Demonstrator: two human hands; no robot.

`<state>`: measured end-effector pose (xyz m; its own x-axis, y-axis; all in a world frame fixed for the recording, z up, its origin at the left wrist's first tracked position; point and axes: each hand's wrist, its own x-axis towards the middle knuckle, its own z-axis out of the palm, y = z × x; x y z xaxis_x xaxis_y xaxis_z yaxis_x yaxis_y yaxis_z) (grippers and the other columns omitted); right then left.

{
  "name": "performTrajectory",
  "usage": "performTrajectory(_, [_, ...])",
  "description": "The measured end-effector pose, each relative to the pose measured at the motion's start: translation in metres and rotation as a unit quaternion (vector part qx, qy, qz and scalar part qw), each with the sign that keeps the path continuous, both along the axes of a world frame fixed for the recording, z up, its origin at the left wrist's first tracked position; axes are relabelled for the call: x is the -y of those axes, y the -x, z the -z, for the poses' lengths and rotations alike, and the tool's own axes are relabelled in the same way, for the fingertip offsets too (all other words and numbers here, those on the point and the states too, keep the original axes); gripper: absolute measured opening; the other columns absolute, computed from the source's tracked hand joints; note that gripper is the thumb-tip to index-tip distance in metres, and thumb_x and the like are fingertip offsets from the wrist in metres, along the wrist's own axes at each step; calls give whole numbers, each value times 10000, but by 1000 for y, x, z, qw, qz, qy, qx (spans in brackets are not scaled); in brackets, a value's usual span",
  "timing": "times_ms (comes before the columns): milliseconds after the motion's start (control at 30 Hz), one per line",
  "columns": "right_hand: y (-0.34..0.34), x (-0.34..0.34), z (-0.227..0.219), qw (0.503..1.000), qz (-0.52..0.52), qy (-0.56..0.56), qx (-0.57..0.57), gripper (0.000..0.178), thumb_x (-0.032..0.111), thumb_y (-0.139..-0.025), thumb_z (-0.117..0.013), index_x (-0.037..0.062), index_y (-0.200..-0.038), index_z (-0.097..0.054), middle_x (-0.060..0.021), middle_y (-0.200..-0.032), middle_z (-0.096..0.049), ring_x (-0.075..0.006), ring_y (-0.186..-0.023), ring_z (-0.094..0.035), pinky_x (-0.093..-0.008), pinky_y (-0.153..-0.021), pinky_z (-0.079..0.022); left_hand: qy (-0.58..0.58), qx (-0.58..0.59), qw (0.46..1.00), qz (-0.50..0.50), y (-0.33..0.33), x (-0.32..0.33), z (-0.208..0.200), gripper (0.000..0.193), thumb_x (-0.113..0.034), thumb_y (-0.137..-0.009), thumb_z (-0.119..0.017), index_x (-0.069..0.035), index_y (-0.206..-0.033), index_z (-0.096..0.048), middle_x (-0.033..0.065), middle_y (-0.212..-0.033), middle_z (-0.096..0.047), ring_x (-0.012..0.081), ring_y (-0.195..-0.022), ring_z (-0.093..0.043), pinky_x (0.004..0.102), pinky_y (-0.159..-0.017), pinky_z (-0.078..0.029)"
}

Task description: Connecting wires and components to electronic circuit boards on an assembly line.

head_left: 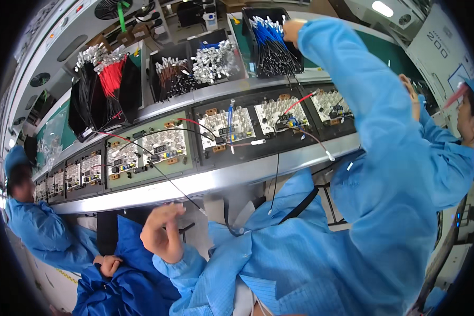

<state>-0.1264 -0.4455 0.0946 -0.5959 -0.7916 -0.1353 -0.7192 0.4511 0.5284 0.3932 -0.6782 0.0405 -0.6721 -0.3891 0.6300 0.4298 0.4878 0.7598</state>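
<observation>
My right arm stretches far forward, and my right hand [293,31] is curled at the white connector ends of a bundle of blue and black wires [271,45]. The bundle fills a black bin [251,55] behind the line; what the fingertips hold is hidden. My left hand [164,231] hangs in front of the metal rail, fingers bent and apart from the thumb, with nothing visible in it. Closest to it is the loose end of a black wire [181,192]. Beyond lie white circuit boards [226,126] with clear cylindrical parts, small displays and attached red, black, blue and brown wires.
Black bins hold red wires [110,84], brown wires [171,71] and white-ended wires [213,60]. A metal rail [168,190] runs along the fixtures' near side. Co-workers in blue sit at left [42,221] and right [453,158]. Wire ends overhang the rail.
</observation>
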Motion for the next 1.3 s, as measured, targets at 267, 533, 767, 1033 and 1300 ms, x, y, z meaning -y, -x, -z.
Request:
performTrajectory(267, [33,19,52,967,144,202,58,387,356,-752,-679,-7,-886,-673,-216,-912,-672,-366,-890,-650,-449,-796,-513,-46,57,985,-158,-45,-2,23,81,71,-873,-489,47,-903,-561,177,-828,-661,216,-754,-642,304,-752,-508])
performTrajectory(533, [39,21,59,947,145,276,78,213,236,-729,-619,33,-748,-682,-115,-626,-660,-299,-617,-651,-410,-651,-523,-111,9,993,-46,-43,13,20,67,-45,-925,-500,17,-925,-525,164,-796,-625,213,-733,-602,305,-725,-502])
performTrajectory(767, [45,17,37,945,40,320,51,283,300,-733,-640,17,-726,-655,-181,-721,-655,-340,-713,-642,-418,-691,-511,-157,-22,986,-59,-43,10,22,100,-86,-911,-525,8,-888,-502,158,-706,-594,240,-664,-597,327,-645,-507])
performTrajectory(1033, [29,-10,-51,845,85,486,207,351,349,-841,-568,2,-835,-621,-137,-712,-598,-257,-624,-556,-398,-615,-465,-91,-45,995,-2,-20,28,-26,101,-82,-903,-533,13,-883,-505,163,-718,-597,214,-622,-572,291,-586,-478])
performTrajectory(1300, [-25,-10,-66,821,23,534,202,296,351,-900,-546,65,-926,-618,-26,-687,-556,-96,-554,-495,-252,-480,-379,-68,25,984,166,77,24,-103,163,-98,-915,-543,37,-1000,-579,101,-794,-617,138,-682,-595,247,-612,-467])
